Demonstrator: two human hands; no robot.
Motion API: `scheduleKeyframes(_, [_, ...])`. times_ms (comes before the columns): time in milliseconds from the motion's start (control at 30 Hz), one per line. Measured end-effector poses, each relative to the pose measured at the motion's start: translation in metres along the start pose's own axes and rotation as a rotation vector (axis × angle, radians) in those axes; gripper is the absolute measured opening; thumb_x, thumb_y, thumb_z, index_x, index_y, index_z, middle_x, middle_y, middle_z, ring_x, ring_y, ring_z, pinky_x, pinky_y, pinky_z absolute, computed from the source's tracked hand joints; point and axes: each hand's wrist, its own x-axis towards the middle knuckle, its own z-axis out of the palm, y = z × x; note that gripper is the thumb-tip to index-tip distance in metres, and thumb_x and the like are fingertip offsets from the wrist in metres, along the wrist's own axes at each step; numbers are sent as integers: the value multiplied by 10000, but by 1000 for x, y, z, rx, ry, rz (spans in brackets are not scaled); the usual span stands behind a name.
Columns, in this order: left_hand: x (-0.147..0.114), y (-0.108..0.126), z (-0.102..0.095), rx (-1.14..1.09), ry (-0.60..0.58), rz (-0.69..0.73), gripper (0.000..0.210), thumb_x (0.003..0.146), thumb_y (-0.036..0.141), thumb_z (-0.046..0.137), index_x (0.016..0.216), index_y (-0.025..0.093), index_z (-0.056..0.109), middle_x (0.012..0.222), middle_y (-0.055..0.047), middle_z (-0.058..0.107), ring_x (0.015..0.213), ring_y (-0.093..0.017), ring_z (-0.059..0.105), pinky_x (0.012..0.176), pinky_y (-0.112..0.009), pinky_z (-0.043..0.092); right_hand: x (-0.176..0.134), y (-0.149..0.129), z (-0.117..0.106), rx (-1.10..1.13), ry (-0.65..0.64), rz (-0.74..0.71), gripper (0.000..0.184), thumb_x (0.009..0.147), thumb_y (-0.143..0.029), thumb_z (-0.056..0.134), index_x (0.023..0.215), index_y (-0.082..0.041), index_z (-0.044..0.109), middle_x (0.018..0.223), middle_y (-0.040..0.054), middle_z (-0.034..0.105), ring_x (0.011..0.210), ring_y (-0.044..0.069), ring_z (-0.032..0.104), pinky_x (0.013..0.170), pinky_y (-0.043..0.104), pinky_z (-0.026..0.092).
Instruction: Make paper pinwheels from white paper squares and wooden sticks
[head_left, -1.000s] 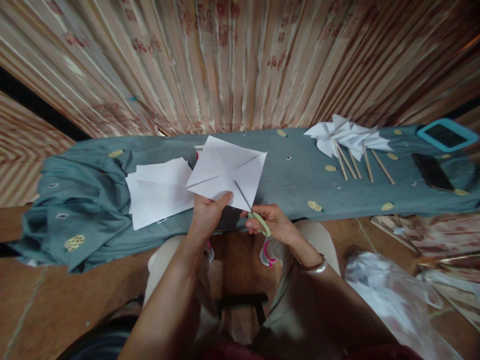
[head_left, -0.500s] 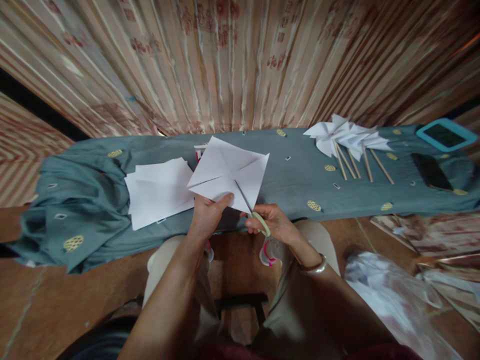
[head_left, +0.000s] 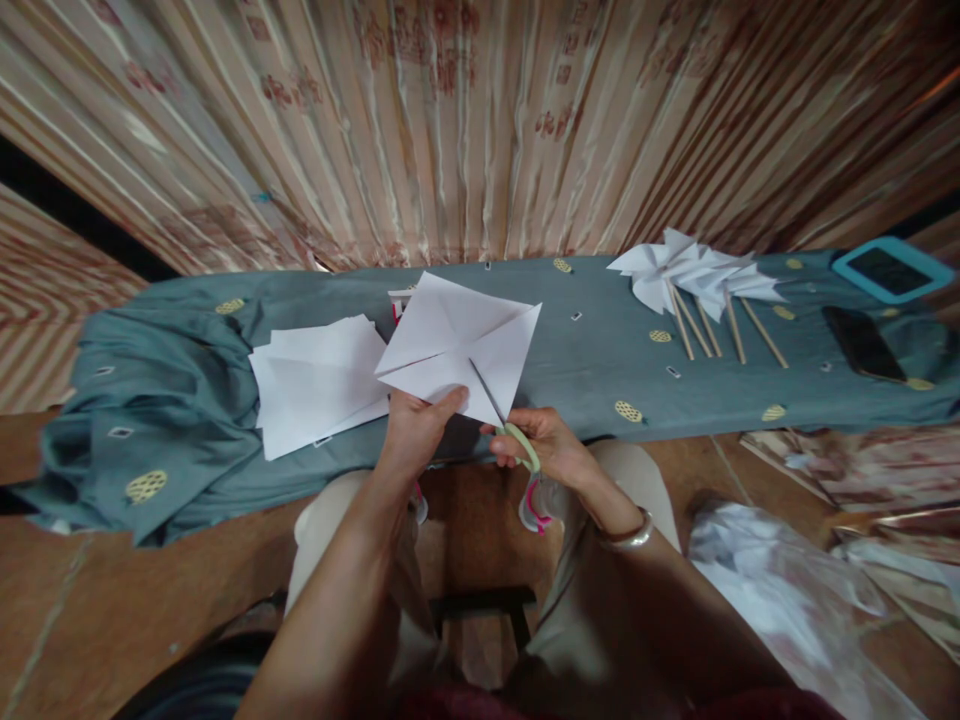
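paper (head_left: 472, 322), smooth and square, is pinched by left fingers (head_left: 448, 402); right fingers (head_left: 535, 419) grip green-handled scissors (head_left: 523, 444).

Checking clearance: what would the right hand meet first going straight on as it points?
Likely the near edge of the paper square held by the left hand; the scissors in the right hand reach it now. Depth is unclear, so the hand might pass underneath.

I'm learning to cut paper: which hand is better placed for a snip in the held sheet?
Probably the right hand: it holds the scissors, which meet the sheet at its near corner. The left hand grips the near edge, thumb on top, so it seems better suited to steadying.
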Motion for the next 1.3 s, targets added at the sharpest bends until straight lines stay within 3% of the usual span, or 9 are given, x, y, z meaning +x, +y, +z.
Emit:
scheduleKeyframes(400, [-1, 1, 1, 2, -15, 4, 353, 530, 266, 749, 852, 152, 661, 837, -48, 718, 765, -190, 622, 803, -337, 496, 0, 0, -1, -28, -4, -26, 391, 488, -415, 884, 708, -142, 712, 488, -35, 601, 433, 67, 508, 438, 196, 411])
scheduleKeyframes(1300, [-1, 3, 1, 21, -18, -15, 310, 522, 281, 750, 787, 164, 640, 845, -40, 701, 784, -194, 612, 812, -331, 474, 2, 1, -1, -87, 8, -51, 426, 497, -499, 859, 677, -145, 706, 466, -28, 597, 411, 69, 503, 410, 189, 376])
